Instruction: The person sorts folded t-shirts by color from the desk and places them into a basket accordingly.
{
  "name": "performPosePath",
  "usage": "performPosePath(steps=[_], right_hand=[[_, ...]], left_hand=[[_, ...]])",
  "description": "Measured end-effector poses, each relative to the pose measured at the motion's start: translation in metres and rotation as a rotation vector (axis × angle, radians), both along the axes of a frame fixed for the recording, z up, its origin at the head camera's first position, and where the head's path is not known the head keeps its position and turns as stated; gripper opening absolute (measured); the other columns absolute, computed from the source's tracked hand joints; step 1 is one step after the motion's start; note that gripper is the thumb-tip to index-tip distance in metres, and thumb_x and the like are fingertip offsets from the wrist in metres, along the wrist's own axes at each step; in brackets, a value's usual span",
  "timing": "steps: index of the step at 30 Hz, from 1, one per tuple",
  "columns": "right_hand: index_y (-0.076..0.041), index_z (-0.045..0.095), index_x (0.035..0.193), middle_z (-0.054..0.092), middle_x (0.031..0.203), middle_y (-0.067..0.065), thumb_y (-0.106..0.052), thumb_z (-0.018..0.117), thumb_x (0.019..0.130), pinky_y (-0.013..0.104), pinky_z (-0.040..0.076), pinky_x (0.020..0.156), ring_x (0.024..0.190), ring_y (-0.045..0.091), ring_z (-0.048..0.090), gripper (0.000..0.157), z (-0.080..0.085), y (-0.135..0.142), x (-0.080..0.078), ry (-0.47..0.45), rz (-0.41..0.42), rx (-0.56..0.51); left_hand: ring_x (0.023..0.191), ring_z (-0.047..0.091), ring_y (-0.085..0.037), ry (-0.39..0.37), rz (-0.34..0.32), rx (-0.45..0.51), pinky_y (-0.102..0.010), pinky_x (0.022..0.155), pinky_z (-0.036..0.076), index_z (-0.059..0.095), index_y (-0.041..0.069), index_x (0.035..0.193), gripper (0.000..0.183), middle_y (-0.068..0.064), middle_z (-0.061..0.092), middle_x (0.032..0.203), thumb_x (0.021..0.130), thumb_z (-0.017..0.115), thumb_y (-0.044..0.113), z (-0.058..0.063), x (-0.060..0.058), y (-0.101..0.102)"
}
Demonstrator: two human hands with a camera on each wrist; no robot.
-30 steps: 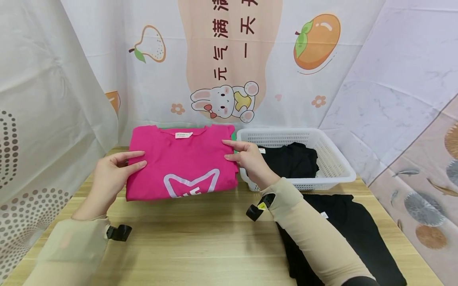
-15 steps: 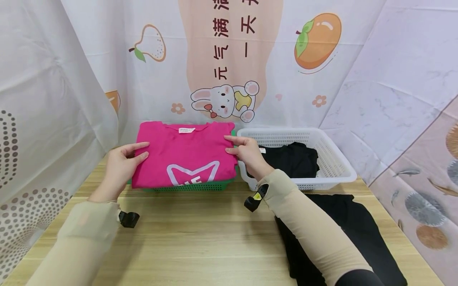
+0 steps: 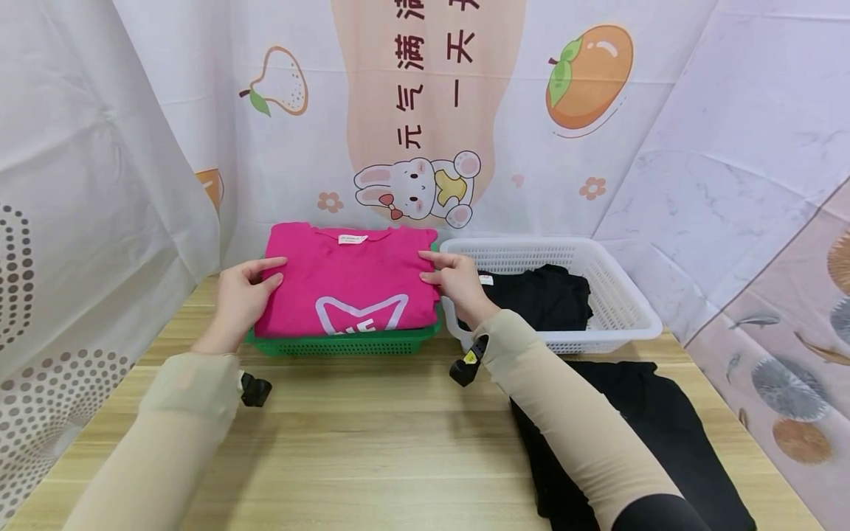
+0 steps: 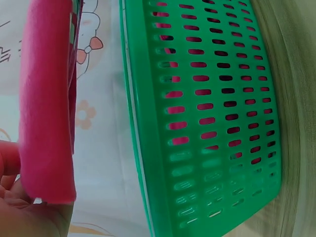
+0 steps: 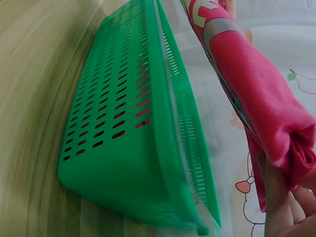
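A folded pink T-shirt [image 3: 352, 276], with a neck label and a white star outline on its front, hangs over the green basket [image 3: 345, 344]. My left hand [image 3: 242, 295] pinches its left edge, thumb and finger on top. On the opposite side my right hand [image 3: 458, 284] grips the other edge the same way. Both wrist views show the shirt [image 4: 47, 98] raised above the basket rim [image 5: 168, 108], with a gap between. Through the basket's slots some pink cloth inside shows. The shirt covers most of the basket's opening in the head view.
Beside the green basket stands a white basket [image 3: 627, 295] with a folded black garment [image 3: 538, 299] in it. Another black garment [image 3: 651, 435] lies flat at the right of the wooden table [image 3: 372, 442]. A printed curtain [image 3: 285, 169] hangs right behind the baskets.
Both hands have carried the pink shirt away from me and slightly right, over the green basket. The basket's front wall, hidden behind the shirt before, now shows below it.
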State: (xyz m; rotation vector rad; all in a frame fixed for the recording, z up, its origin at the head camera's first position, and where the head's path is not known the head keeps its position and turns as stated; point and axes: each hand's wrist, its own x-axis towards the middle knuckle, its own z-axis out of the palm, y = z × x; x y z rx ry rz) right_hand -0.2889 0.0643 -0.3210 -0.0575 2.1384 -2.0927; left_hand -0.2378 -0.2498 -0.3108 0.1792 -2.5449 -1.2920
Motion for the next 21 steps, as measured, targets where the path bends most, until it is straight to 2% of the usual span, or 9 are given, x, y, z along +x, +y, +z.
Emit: performPosePath(steps=[5, 10, 14, 21], right_hand=[[-0.014, 0.064, 0.133, 0.051, 0.145, 0.008, -0.003, 0.063, 0.093, 0.032, 0.055, 0.094, 0.114, 0.022, 0.063, 0.042, -0.005, -0.004, -0.005, -0.010, -0.009, 0.009], [-0.013, 0.065, 0.132, 0.053, 0.145, 0.008, -0.002, 0.062, 0.093, 0.029, 0.056, 0.090, 0.112, 0.021, 0.063, 0.040, -0.009, -0.005, -0.008, -0.005, -0.021, 0.031], [-0.013, 0.064, 0.133, 0.053, 0.144, 0.008, -0.001, 0.059, 0.094, 0.028, 0.056, 0.088, 0.111, 0.021, 0.063, 0.041, -0.010, -0.006, -0.011, -0.007, -0.014, 0.046], [-0.012, 0.064, 0.133, 0.049, 0.148, 0.009, 0.001, 0.058, 0.095, 0.036, 0.051, 0.102, 0.124, 0.023, 0.056, 0.041, -0.013, -0.009, -0.016, -0.001, -0.015, 0.076]], left_hand=[[0.122, 0.050, -0.034, -0.010, 0.023, -0.061, -0.025, 0.079, 0.042, 0.062, 0.010, 0.135, 0.036, -0.021, 0.054, 0.142, 0.100, 0.057, 0.016, -0.001, -0.009, 0.000], [0.129, 0.047, -0.039, -0.035, 0.030, -0.097, -0.039, 0.089, 0.046, 0.061, 0.010, 0.136, 0.036, -0.023, 0.053, 0.143, 0.100, 0.056, 0.014, -0.002, -0.016, 0.004], [0.129, 0.047, -0.039, -0.049, 0.038, -0.108, -0.040, 0.091, 0.045, 0.061, 0.009, 0.136, 0.036, -0.023, 0.053, 0.143, 0.100, 0.056, 0.014, -0.004, -0.020, 0.005], [0.129, 0.046, -0.039, -0.081, 0.054, -0.100, -0.039, 0.090, 0.047, 0.059, 0.012, 0.138, 0.038, -0.022, 0.051, 0.144, 0.101, 0.056, 0.018, -0.011, -0.028, 0.003]])
